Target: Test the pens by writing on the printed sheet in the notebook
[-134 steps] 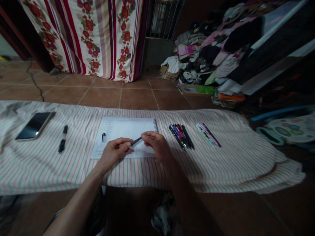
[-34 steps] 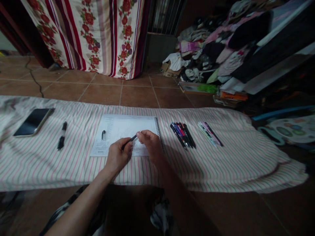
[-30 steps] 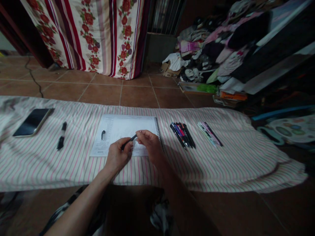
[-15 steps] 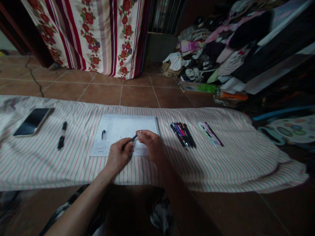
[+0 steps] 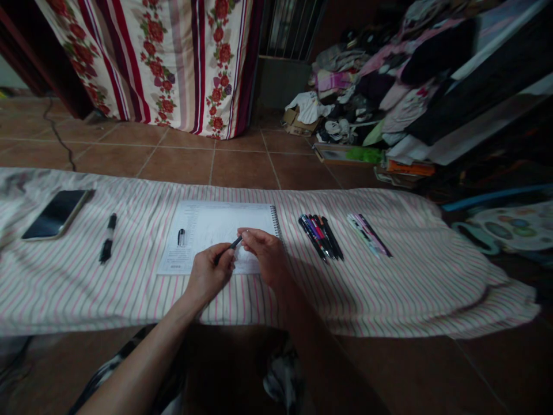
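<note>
A slim dark pen (image 5: 234, 242) is held slanted above the spiral notebook (image 5: 216, 216). Its lower left end is wrapped in the fingers of my left hand (image 5: 210, 274), which is closed on it. My right hand (image 5: 266, 256) pinches the upper right end between thumb and fingertips; a small part there is too small to make out. On the notebook's left side lies a short clear piece with a black clip, like a pen cap (image 5: 181, 237). Left of the notebook, a black-and-clear pen (image 5: 108, 239) rests on the striped cloth (image 5: 138, 294).
A phone (image 5: 57, 214) lies at the far left of the cloth. Right of the notebook are a bunch of several dark and coloured pens (image 5: 320, 237) and a smaller group of pale pens (image 5: 369, 235). Beyond are a tiled floor, a floral curtain (image 5: 181, 69) and piled clothes (image 5: 358, 86).
Almost nothing differs. Both hands keep the same hold on the pen, and the view has shifted very slightly.
</note>
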The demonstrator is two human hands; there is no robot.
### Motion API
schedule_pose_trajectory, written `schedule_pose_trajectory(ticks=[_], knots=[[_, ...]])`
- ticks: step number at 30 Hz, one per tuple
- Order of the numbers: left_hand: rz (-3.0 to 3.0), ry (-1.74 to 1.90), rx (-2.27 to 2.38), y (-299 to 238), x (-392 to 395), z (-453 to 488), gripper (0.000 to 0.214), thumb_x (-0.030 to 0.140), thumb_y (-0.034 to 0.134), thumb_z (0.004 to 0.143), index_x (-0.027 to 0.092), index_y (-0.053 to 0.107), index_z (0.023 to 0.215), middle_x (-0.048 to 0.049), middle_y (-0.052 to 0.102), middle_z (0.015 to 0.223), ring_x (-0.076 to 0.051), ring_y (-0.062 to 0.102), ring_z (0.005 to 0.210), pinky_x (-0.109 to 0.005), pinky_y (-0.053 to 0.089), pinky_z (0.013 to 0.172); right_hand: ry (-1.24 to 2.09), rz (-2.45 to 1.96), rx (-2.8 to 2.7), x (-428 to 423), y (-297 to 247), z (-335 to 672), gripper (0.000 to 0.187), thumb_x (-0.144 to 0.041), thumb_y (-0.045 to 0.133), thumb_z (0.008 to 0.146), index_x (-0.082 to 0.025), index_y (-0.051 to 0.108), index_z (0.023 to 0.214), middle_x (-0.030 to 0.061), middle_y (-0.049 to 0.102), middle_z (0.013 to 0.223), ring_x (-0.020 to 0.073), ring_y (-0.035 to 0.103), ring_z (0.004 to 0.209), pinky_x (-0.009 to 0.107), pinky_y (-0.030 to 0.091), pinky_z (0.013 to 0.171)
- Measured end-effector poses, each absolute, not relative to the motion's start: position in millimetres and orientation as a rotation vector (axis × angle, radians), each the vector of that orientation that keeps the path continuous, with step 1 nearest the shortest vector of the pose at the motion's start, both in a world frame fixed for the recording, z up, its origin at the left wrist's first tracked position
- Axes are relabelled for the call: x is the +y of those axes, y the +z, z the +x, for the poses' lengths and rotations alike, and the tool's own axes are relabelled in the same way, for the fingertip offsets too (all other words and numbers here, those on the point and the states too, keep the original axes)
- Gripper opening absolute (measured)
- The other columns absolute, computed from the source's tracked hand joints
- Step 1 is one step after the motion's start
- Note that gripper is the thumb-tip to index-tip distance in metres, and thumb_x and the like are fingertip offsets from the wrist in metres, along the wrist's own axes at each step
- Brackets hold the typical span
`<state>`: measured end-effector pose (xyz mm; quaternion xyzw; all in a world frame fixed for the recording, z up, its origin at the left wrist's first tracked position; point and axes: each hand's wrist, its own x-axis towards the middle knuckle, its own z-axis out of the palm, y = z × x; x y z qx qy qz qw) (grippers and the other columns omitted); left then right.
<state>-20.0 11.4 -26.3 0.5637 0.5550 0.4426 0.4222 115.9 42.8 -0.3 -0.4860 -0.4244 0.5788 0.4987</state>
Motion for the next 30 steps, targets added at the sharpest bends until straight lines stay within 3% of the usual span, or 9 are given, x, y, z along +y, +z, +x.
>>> schedule_pose_trajectory(ticks=[7,13,30], knots=[[1.438,1.117,1.452,-21.6,9.6,-21.2,0.028,0.037,0.052,0.082,0.016,0.067,0.092,-0.0021,0.063,0.065,-0.015,0.057,0.059,-0.027,0.045,0.059,1.329,-1.201,-1.083,43.9,-1.5,115.1,0.03,-0.041,0.067,0.068,-0.016,0.074,0.084,0.002,0.066,0.067,0.0117,0.056,0.064,0.025,0.047,0.063],[1.423,1.127,1.503,-21.5,10.7,-19.6,0.028,0.038,0.055,0.079,0.017,0.068,0.093,-0.0039,0.067,0.071,-0.017,0.06,0.064,-0.028,0.047,0.063,1.452,-1.145,-1.013,42.1,-1.6,114.5,0.035,-0.042,0.068,0.068,-0.018,0.071,0.093,0.0052,0.071,0.088,0.0116,0.06,0.07,0.025,0.049,0.068],[1.455,1.111,1.564,-19.4,10.5,-20.1,0.027,0.036,0.056,0.078,0.018,0.069,0.094,-0.0045,0.07,0.075,-0.018,0.062,0.066,-0.029,0.047,0.064,1.354,-1.203,-1.037,43.5,-5.2,112.2,0.031,-0.042,0.068,0.067,-0.017,0.072,0.085,0.005,0.07,0.083,0.0129,0.061,0.068,0.026,0.05,0.064]])
